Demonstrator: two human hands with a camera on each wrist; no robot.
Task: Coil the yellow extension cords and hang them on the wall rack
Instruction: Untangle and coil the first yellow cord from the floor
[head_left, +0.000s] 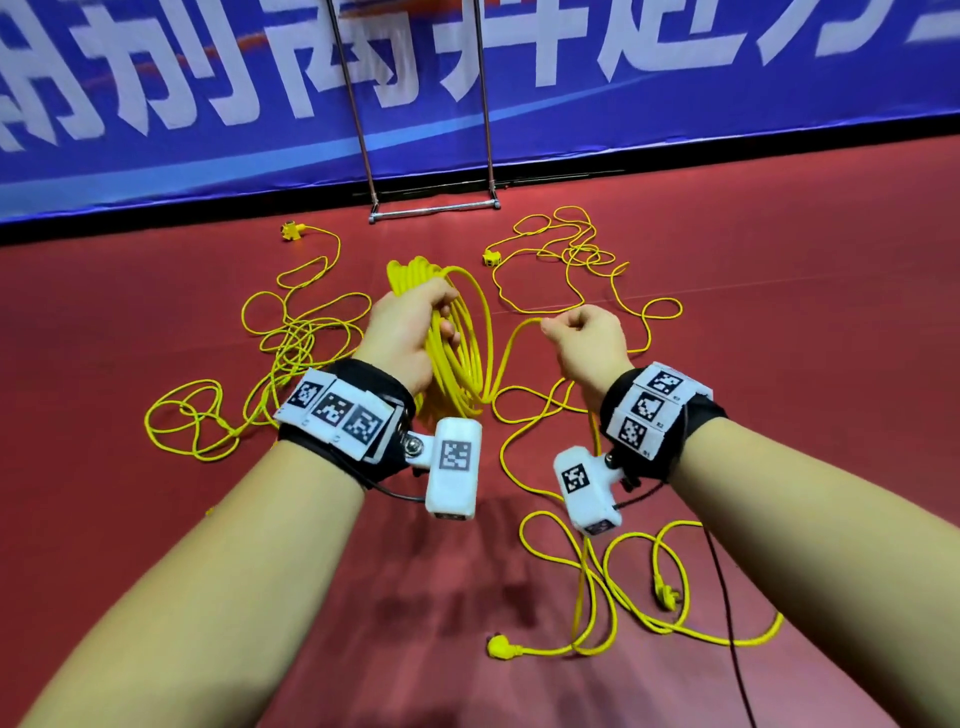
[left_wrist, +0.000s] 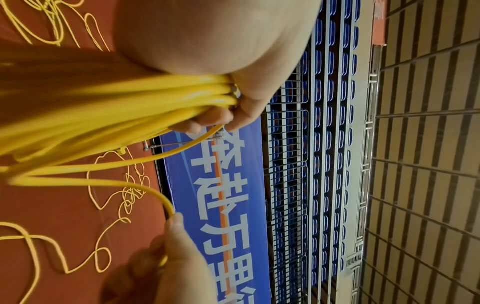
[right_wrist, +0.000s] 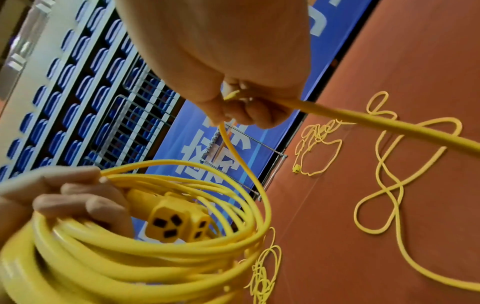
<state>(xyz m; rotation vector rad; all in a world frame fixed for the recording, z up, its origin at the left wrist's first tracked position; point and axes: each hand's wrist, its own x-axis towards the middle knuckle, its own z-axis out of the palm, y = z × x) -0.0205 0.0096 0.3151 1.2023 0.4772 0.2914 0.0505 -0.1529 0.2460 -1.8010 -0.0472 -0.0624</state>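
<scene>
At frame centre the left hand (head_left: 410, 332) grips the yellow extension cord coil (head_left: 457, 338), fingers wrapped round its bunched loops; the right hand (head_left: 584, 340) pinches the trailing cord (head_left: 511, 353). The cord looks light, springy and smooth, so loops may slip; it is best held at the bunch.

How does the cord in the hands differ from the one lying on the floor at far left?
The held cord is wound into loops gripped by the left hand, its free run pinched by the right hand; the left floor cord sprawls tangled and untouched. The held one's socket block sits inside the coil; the other's floor socket lies near the banner. Both are yellow.
</scene>
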